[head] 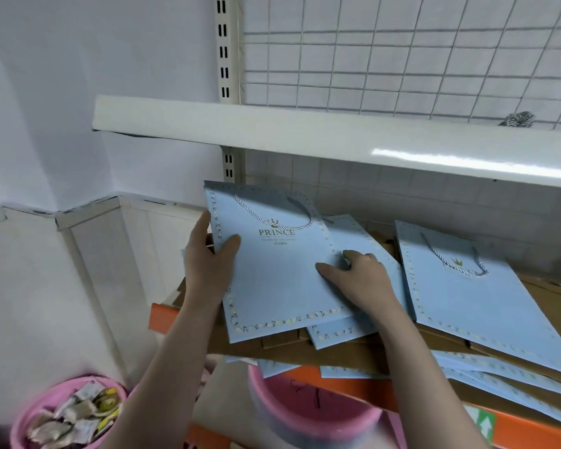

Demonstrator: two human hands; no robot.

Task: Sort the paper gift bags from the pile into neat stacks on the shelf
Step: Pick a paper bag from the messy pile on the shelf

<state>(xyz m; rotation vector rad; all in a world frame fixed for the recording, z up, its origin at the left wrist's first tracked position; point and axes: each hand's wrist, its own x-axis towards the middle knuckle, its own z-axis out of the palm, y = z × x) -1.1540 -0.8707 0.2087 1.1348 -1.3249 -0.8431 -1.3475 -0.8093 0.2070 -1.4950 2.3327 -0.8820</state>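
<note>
A light blue paper gift bag (272,273) printed "PRINCE" with a rope handle lies flat on the left of the shelf (169,314), on top of another blue bag (340,333). My left hand (208,257) grips its left edge, thumb on top. My right hand (358,273) holds its right edge, thumb on the face and fingers curled round the edge. A second stack of the same blue bags (473,303) lies to the right. More blue bags (499,374) stick out from under the cardboard below.
Brown cardboard (305,350) lines the orange-edged shelf. A white upper shelf (272,131) overhangs close above, with a wire grid behind. Below stand a pink bucket (308,416) and a pink basin (39,413) holding small packets. A white wall is at left.
</note>
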